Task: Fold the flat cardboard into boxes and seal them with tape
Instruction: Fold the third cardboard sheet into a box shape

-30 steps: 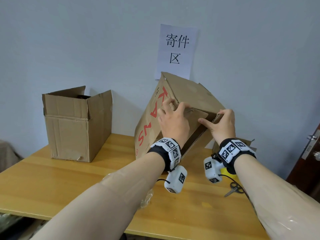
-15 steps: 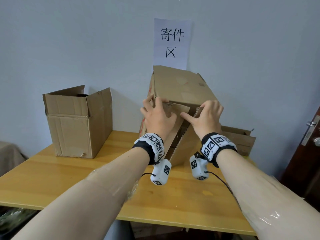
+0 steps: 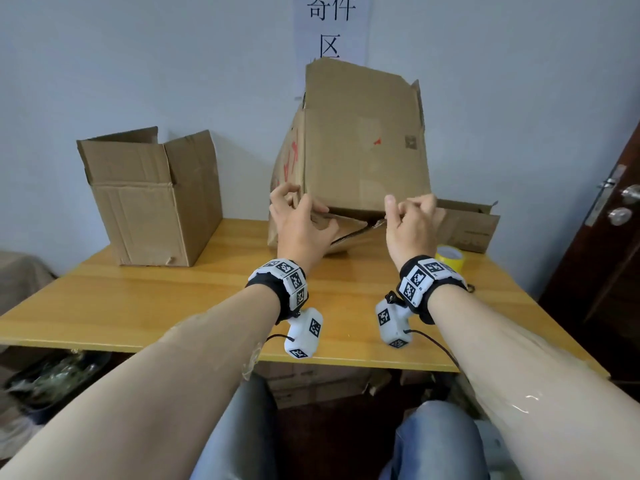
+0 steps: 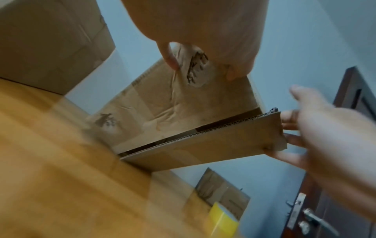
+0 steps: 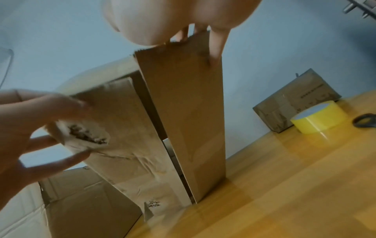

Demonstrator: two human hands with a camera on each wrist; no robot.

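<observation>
Tilted cardboard box [image 3: 363,150] mid-table near back edge; left hand [image 3: 300,226] pinches one bottom flap, right hand [image 3: 412,225] grips other. Three boxes total: open box [image 3: 152,199] back-left, small box [image 3: 467,225] back-right. One yellow tape roll [image 3: 449,257] beside it. One scissors [image 5: 365,122].

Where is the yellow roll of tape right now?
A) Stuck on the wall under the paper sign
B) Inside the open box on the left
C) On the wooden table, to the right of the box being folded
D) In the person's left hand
C: the yellow roll of tape lies on the wooden table, right of the box being folded, and neither hand touches it.
</observation>
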